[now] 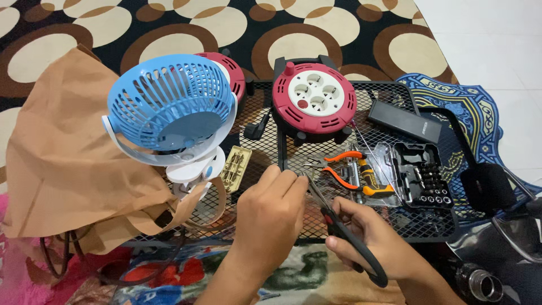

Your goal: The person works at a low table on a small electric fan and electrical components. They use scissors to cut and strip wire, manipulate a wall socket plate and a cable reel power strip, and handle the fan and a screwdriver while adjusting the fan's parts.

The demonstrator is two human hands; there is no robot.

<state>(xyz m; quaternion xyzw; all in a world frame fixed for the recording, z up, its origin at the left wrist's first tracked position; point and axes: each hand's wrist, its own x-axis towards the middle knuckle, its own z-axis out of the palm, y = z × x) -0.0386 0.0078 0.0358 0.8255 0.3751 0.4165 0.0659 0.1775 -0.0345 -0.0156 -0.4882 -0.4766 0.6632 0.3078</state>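
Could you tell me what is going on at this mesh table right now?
A person sits over a black mesh table. The right hand grips black-handled scissors, whose blades point up toward the left hand's pinched fingertips; what they pinch is too small to tell. Nearby stand a blue clip fan, a red cable reel, orange pliers and an open bit case.

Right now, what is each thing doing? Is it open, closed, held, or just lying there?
Left hand: fingers pinched together at the scissors' tips; what they pinch is too small to tell.
Right hand: gripping the scissors' handles.
Scissors: held, blades nearly closed.
Blue fan: tilted back, clipped on its white base.
Cable reel: upright, no plug in its sockets.
Orange pliers: lying on the mesh table.
Bit case: open.
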